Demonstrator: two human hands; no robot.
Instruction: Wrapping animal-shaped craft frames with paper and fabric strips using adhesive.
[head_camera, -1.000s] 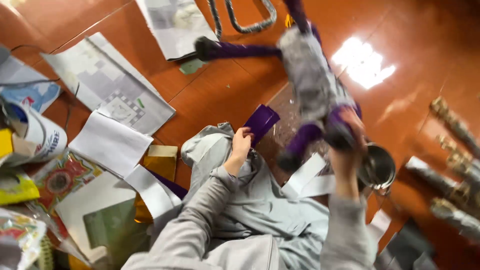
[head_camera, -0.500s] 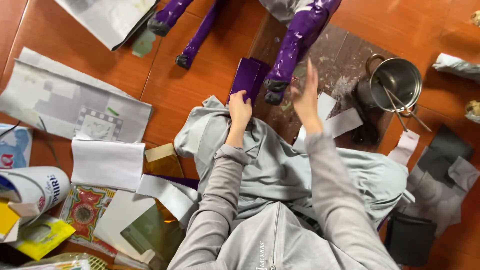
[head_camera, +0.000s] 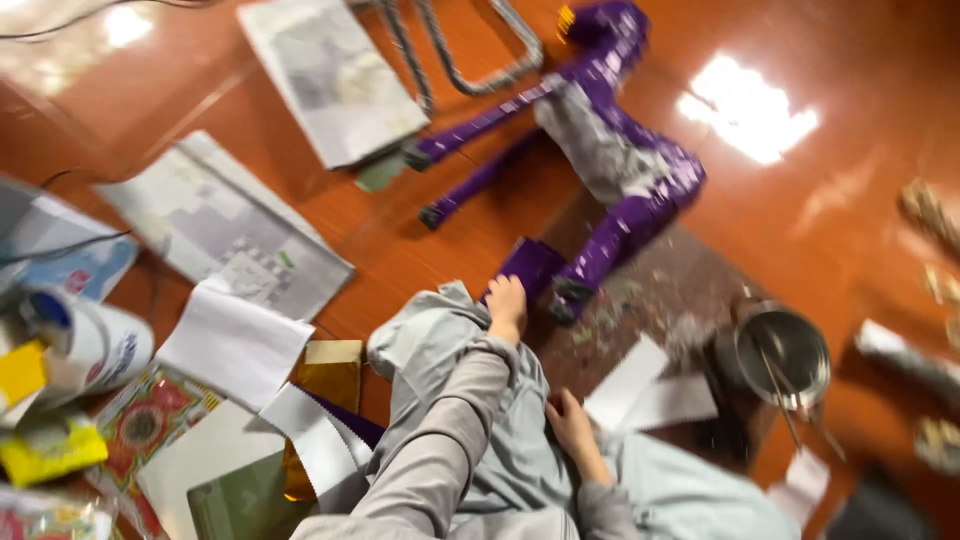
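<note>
A four-legged figure, wrapped in shiny purple paper with a grey unwrapped patch on its body, lies on the orange floor ahead of me. My left hand reaches over my grey-trousered knee and grips a small purple paper piece, which lies next to one of the figure's feet. My right hand rests low on my lap beside white paper strips and holds nothing. The view is blurred.
A metal bowl with sticks in it stands at the right. Newspapers lie at the left and top. A white sheet, a gold block, a white container and coloured papers crowd the lower left. Bent metal tubing is at the top.
My right hand let go of the purple figure's leg and dropped to my lap. The figure now lies on the floor farther from me. My left hand stays on the purple paper piece.
</note>
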